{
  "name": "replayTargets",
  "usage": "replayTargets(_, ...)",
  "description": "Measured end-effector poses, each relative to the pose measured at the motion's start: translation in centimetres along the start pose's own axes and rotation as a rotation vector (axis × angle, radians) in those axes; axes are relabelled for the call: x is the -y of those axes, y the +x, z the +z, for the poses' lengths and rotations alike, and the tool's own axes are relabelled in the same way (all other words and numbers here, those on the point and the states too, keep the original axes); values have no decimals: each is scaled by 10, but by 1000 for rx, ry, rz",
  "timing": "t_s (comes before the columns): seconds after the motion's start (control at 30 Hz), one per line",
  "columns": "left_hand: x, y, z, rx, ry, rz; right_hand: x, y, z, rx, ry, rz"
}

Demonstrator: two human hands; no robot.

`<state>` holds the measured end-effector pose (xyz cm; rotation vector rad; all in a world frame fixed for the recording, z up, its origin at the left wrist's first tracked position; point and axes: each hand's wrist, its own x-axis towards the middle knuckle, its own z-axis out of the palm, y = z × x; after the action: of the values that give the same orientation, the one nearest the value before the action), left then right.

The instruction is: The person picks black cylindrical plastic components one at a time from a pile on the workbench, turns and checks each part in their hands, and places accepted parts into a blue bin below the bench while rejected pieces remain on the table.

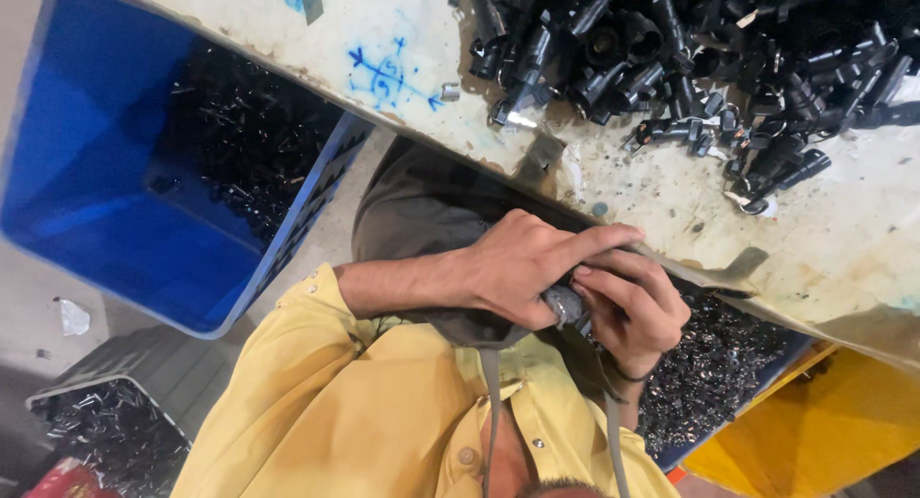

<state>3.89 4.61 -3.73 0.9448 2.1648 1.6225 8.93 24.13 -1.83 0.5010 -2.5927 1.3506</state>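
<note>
Dark cylindrical part (565, 304), with a grey shine on its end, sits between our two hands just below the edge of the tabletop (843, 239), in front of our yellow shirt (383, 402). We have only the head view, and it looks down in a strange angle, so the picture seems turned over.

In this view our hand on the left side of the picture (522, 268) comes in from a yellow sleeve and has its fingers (599, 237) closed over the top of the part. Our other hand (637, 311) meets it from the right side of the picture, and its fingers (613, 285) are curled together around the same part. Which hand is our left and which is our right we cannot tell for sure, because the view is upside down.

On the pale, stained tabletop lies a big pile of black tube-shaped parts (700, 57), many touching each other, some loose at the border of the pile. Blue marker scribbles (393, 71) are drawn on the surface beside it.

A blue plastic crate (105, 172) stands at the left, and it holds a layer of small dark shiny scraps (249, 124) against one wall. A second blue bin (757, 383) under the tabletop edge, near our hands, is filled with similar dark scraps (719, 364). A grey crate (144, 364) at the lower left holds more of them. A yellow container (824, 431) is at the lower right; its content is not visible.
</note>
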Motion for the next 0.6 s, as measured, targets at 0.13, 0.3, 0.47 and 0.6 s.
replayTargets(0.13,11,-3,2,137,136,5,-8,3,-4,161,4,83)
replayTargets(0.3,17,-17,-16,103,251,24,-14,7,18,200,53,-76)
replayTargets(0.47,8,-73,-90,-53,522,-501,-23,14,18,-353,822,356)
replayTargets(0.6,-10,-122,-116,-62,1091,-826,-35,10,12,-729,1459,733)
